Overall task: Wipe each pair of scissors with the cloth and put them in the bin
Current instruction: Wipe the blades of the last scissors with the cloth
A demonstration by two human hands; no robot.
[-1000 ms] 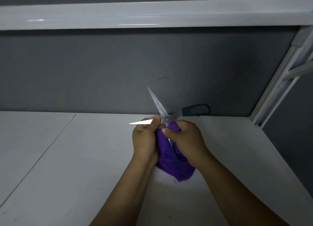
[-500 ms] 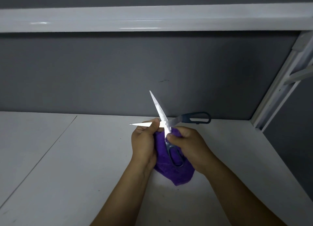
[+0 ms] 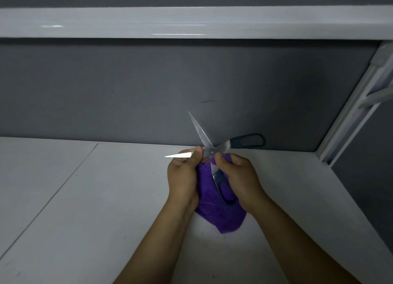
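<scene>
Above the white surface [image 3: 85, 209], close to its back edge, both hands hold one pair of scissors [image 3: 209, 151] in the air with a purple cloth [image 3: 223, 217]. The scissors are spread wide. One blade points up and to the left across the grey back panel [image 3: 138, 87], and the other points left, nearly level. The left hand [image 3: 182, 177] pinches that level blade between thumb and curled fingers, just beside the pivot, so only the tip half of the blade shows past its knuckles. The right hand [image 3: 241, 177] is curled round the bunched cloth, with its thumb tip pressed against the scissors just below the pivot. One dark blue handle juts out to the right, free of both hands. The other handle runs down between the hands and lies against the cloth. The cloth hangs below the wrists, and I cannot tell whether its lowest corner touches the surface.

Both hands cover the middle of the scissors, so only a little of the pivot shows between the thumbs. A thin seam [image 3: 70, 173] crosses the surface to the left. A white shelf [image 3: 191, 21] runs overhead, and a white frame [image 3: 348, 109] slants down at the right. The back panel carries a small dark scuff [image 3: 208, 101].
</scene>
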